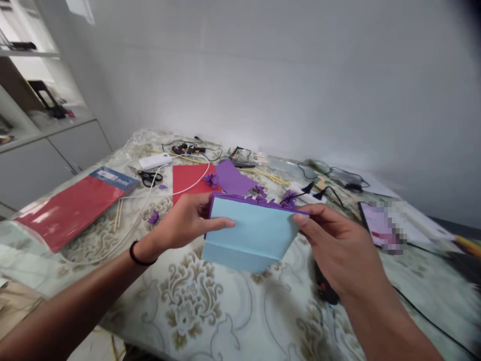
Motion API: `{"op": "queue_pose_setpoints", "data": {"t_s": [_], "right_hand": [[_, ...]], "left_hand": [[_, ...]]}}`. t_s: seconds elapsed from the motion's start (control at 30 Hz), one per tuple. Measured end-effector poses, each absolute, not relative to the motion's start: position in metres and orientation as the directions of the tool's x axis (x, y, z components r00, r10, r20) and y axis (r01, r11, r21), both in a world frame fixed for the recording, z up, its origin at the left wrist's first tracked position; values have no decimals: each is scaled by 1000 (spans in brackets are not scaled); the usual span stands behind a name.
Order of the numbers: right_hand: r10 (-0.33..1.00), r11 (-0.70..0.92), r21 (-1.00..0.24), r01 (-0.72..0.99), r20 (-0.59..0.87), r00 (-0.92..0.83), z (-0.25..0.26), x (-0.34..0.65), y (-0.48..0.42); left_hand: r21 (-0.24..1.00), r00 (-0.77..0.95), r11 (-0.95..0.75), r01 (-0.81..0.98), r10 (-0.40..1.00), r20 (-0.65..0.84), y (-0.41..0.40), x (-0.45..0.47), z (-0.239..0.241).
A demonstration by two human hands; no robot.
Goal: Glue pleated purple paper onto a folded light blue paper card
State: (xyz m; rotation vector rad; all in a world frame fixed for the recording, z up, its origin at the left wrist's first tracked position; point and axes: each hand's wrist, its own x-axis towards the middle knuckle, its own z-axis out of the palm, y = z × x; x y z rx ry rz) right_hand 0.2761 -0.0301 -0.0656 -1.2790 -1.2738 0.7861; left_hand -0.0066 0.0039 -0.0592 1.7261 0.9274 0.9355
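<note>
Both hands hold up a light-blue folded paper piece with a purple border along its top and left edges. My left hand pinches its left side, thumb lying across the blue face and fingers behind. At the upper right corner, my right hand grips it between thumb and fingers. Purple paper flowers show just above its top edge; whether they are attached to it or lie behind, I cannot tell. A slanted blue flap hangs at the bottom, above the patterned tablecloth.
Behind lie a red sheet, a purple sheet, a glue gun, a white power strip and black scissors. A pack of red paper is at left, a phone at right. Cables cross the table.
</note>
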Motion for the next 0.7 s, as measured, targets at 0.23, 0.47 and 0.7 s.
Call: {"op": "queue_pose_setpoints", "data": {"t_s": [0.23,0.47,0.7], "right_hand": [[978,132,-991,5,131,161,-39,287,-29],[984,120,-991,-54,112,139,-30,287,-29],[943,200,-976,92,217,253,-23,286,-31]], "left_hand": [[988,475,-152,-2,869,135,10,16,-22],[996,504,-89,-27,859,91,24,26,-17],[996,532,-49,-71,843,80,33,32,-16]]}}
